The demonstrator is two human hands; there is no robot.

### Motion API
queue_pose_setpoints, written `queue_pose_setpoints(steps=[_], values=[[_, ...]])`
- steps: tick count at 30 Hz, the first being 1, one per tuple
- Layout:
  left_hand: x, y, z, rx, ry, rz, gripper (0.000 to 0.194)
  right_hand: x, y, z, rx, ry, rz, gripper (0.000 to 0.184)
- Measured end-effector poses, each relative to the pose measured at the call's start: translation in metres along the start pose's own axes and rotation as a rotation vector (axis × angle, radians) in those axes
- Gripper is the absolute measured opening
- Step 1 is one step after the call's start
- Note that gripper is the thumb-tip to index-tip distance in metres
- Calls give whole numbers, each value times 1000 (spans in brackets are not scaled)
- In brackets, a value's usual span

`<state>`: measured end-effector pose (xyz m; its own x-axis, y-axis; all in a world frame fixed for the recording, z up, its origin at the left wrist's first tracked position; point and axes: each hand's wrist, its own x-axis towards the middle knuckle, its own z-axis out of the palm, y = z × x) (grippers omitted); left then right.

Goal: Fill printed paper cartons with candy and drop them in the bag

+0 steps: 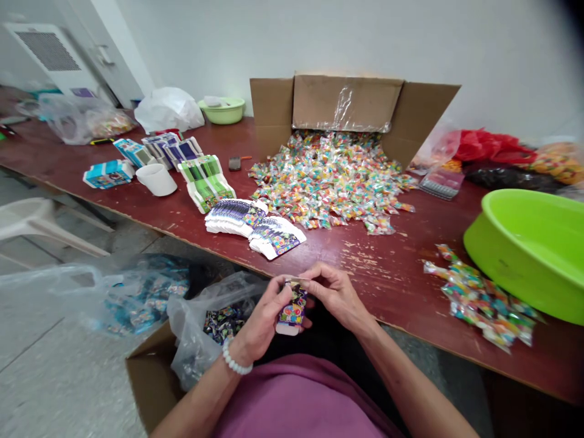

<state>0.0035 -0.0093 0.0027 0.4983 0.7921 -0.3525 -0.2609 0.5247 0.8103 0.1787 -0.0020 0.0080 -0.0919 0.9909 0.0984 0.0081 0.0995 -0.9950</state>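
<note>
My left hand (262, 319) and my right hand (335, 293) are both closed on one small purple printed card box (292, 309), held upright just below the table's front edge. The right fingers pinch its top end. A white bead bracelet (235, 362) is on my left wrist. Two flat stacks of the same purple boxes (255, 224) lie on the red-brown table (173, 210) just beyond my hands. A large heap of small colourful wrapped packets (331, 179) spills from an opened cardboard carton (347, 103). A smaller pile of packets (483, 298) lies to my right.
A lime-green basin (533, 249) stands at the right edge. Green boxes (207, 182), blue boxes (109, 173) and a white cup (156, 179) are at the left. Below the table, a cardboard box with a plastic bag (210, 328) holds filled packs. A white plastic chair (31, 222) stands at far left.
</note>
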Motion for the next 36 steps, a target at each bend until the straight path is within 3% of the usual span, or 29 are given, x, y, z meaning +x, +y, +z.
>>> queue_pose_setpoints(steps=[2,5,11,18,23,28,32,34,36], values=[[1,-1,1,-50,-57,-106,58,-2,0,0,-125,-16,-59,20],[4,-5,2,-36,27,-127,64,-3,-3,-2,-240,-70,-94,24],[8,-10,1,137,132,-76,63,3,-5,-4,-122,-132,58,12],[10,-12,-6,237,37,-36,73,6,-11,-1,-160,-61,56,11],[10,-14,-12,269,36,-15,71,1,-7,-2,-203,-63,-35,11],[8,-13,-6,230,100,-47,72,-9,-3,-1,-204,-182,-107,14],[10,-18,0,141,116,-110,68,-15,10,3,-375,-144,-226,10],[11,-23,2,64,79,-109,56,-8,18,-9,-459,-139,-230,12],[11,-30,1,-11,23,-99,44,9,26,-41,-515,-24,-187,16]])
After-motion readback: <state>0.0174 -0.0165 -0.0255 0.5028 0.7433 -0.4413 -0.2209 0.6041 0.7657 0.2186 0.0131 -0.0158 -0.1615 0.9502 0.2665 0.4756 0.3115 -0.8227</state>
